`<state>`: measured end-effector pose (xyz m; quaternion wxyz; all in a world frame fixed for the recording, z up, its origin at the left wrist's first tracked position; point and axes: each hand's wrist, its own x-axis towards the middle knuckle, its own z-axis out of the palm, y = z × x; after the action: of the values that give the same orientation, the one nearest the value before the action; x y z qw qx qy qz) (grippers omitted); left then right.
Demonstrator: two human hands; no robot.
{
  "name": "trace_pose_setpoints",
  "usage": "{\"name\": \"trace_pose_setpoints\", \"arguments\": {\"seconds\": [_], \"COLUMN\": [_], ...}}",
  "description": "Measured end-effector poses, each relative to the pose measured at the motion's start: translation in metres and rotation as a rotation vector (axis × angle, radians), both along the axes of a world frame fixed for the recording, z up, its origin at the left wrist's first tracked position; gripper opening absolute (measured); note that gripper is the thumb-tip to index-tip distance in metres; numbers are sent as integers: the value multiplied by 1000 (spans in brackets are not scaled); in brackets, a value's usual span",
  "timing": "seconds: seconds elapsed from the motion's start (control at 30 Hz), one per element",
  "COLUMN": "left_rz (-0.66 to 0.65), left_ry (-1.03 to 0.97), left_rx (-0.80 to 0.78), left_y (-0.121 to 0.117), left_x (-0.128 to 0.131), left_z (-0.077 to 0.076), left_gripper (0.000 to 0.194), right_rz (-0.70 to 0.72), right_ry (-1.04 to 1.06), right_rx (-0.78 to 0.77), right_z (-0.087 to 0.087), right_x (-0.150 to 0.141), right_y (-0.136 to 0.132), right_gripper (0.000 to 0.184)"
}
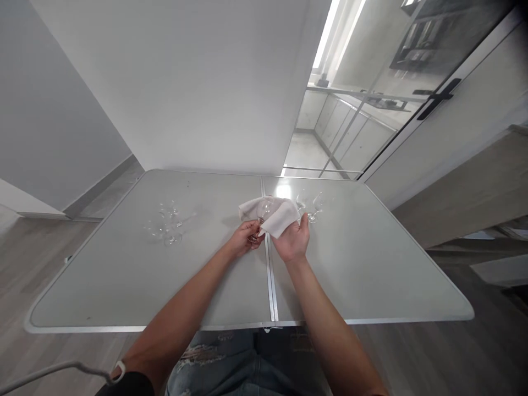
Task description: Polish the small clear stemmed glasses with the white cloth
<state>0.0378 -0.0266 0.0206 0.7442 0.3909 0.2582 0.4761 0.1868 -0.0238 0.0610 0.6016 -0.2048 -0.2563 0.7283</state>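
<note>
Glass, clear, stemmed (266,208), is clamped low by fingers of left hand (245,240), apparently for steadiness, above grey rectangular table (363,264); bowl seemingly cushioned by draped white cloth (282,219) over right hand (294,242), hidden fingers' grip unclear.

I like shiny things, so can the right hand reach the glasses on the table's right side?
Probably yes: the right hand is close to those glasses, and nothing seems to stand between them. But the cloth lies over part of it, so it may need to put that aside first.
</note>
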Motion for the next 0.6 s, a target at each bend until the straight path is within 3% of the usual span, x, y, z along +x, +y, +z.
{"name": "trace_pose_setpoints", "arguments": {"seconds": [0.17, 0.23, 0.37, 0.47, 0.53, 0.6], "left_rz": [-67, -52, 134, 231, 213, 118], "left_ry": [17, 87, 441, 676, 679, 555], "left_rx": [46, 96, 292, 449, 429, 275], "left_y": [1, 3, 8, 7, 5, 1], "left_x": [2, 2, 0, 4, 9, 14], "left_z": [-1, -5, -15, -19, -18, -13], "left_gripper": [43, 46, 51, 50, 50, 48], "right_rz": [53, 100, 221, 234, 163, 69], "right_ry": [-85, -118, -183, -211, -212, -189], "right_rx": [-21, -24, 23, 83, 98, 108], "right_z": [-18, -25, -33, -40, -44, -44], "right_x": [7, 6, 6, 9, 11, 12], "right_y": [16, 23, 34, 38, 37, 36], "right_gripper": [26, 23, 34, 41, 44, 52]}}
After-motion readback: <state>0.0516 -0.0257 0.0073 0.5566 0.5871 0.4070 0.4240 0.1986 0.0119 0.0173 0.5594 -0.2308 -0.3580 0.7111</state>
